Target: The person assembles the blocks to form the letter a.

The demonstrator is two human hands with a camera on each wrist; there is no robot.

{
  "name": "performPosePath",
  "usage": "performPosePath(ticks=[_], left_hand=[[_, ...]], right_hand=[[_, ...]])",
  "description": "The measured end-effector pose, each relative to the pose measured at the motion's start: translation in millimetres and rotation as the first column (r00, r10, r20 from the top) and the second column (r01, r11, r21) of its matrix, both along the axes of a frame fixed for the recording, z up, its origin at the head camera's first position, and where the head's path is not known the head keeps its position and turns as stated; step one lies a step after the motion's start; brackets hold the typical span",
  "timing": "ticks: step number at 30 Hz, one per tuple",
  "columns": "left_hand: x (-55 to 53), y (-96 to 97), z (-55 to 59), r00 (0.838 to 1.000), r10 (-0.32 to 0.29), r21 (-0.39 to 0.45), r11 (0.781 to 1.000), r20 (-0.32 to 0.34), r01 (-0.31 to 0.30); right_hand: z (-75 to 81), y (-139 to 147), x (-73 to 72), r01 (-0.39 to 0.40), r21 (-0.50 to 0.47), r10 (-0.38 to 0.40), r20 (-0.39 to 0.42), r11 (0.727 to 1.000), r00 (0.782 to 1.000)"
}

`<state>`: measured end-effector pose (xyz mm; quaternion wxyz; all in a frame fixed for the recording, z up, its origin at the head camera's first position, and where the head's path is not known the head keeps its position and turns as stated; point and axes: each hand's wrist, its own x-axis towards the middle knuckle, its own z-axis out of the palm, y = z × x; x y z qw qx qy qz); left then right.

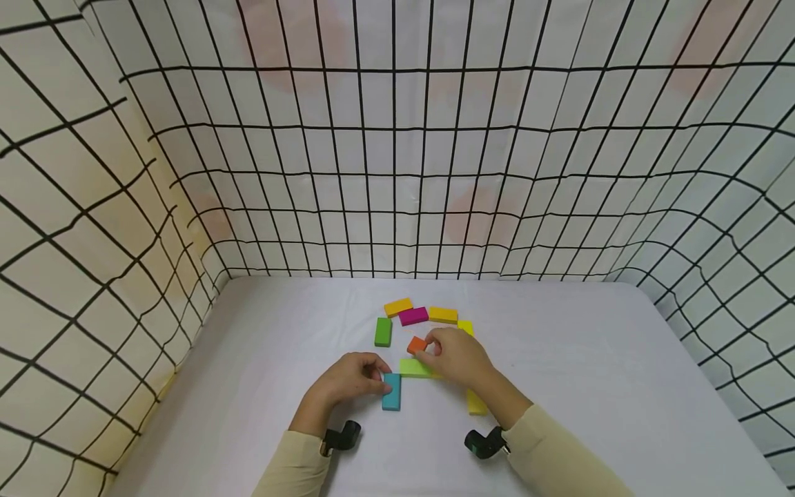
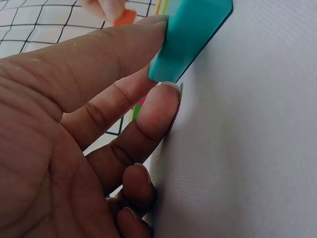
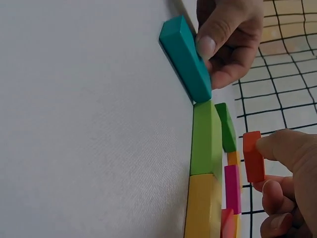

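White tabletop (image 1: 590, 386), black-gridded walls (image 1: 410, 152); right hand (image 1: 461, 355) pinches orange block (image 1: 415, 344).

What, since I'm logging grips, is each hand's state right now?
Left hand: touching the teal block; whether it truly grips cannot be told.
Right hand: closed, pinching the orange block.

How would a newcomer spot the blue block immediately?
On the white tabletop, find the cluster of coloured blocks. At its near left corner, the left hand holds the blue block. It is the only blue one, running near to far, while the lime block beside it lies crosswise.
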<state>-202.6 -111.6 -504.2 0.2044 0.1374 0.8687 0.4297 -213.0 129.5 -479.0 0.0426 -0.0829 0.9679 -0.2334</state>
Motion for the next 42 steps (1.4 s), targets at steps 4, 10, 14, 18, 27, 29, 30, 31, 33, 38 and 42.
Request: performPosePath(ticks=[4,10,14,18,27,29,30,31,33,38,42], left_hand=[[1.1,-0.5,0.4,1.000,0.007,-0.005,1.000,0.002,-0.007],[1.1,-0.5,0.7,1.000,0.017,0.006,1.000,0.009,-0.017],[1.2,0.2,0.7,1.000,0.015,0.009,1.000,0.011,-0.015],[1.3,0.5,0.5,1.000,0.013,0.008,1.000,0.006,-0.013],[1.6,0.1,0.0,1.000,0.014,0.031,0.999,-0.002,-0.013],[1.6,0.1,0.0,1.000,0.017,0.031,0.999,0.004,-0.017],[1.5,0.2,0.2,1.000,0.020,0.029,0.999,0.009,-0.020],[1.4,0.1,0.2,1.000,0.020,0.032,0.999,0.009,-0.021],[1.3,0.2,-0.2,1.000,0.020,0.034,0.999,0.007,-0.020],[1.3,0.1,-0.8,1.000,0.021,0.035,0.999,0.015,-0.022],[1.0,0.1,-0.2,0.999,0.020,0.045,0.999,0.026,-0.022]], right_hand=[[5.6,7,14.5,-0.015,-0.005,0.014,-0.043,1.000,0.999],[5.8,16,31.6,0.007,-0.006,-0.008,-0.054,1.000,0.999],[2.1,22,43.1,0.022,0.004,-0.022,-0.050,1.000,0.999],[-1.5,27,57.1,0.032,0.009,-0.032,-0.053,0.999,0.998],[-4.5,36,88.0,0.025,0.052,-0.022,-0.061,0.998,0.998],[-5.1,40,94.3,0.007,0.065,-0.003,-0.076,0.998,0.997],[-5.2,41,97.4,-0.002,0.066,0.007,-0.085,0.998,0.996],[-5.5,43,100.8,-0.014,0.067,0.021,-0.098,0.998,0.995],[-6.2,47,107.3,-0.040,0.061,0.047,-0.129,0.997,0.991],[-8.0,55,121.0,-0.102,0.049,0.109,-0.173,0.994,0.979],[-8.8,61,126.0,-0.088,0.074,0.094,-0.091,0.993,0.991]])
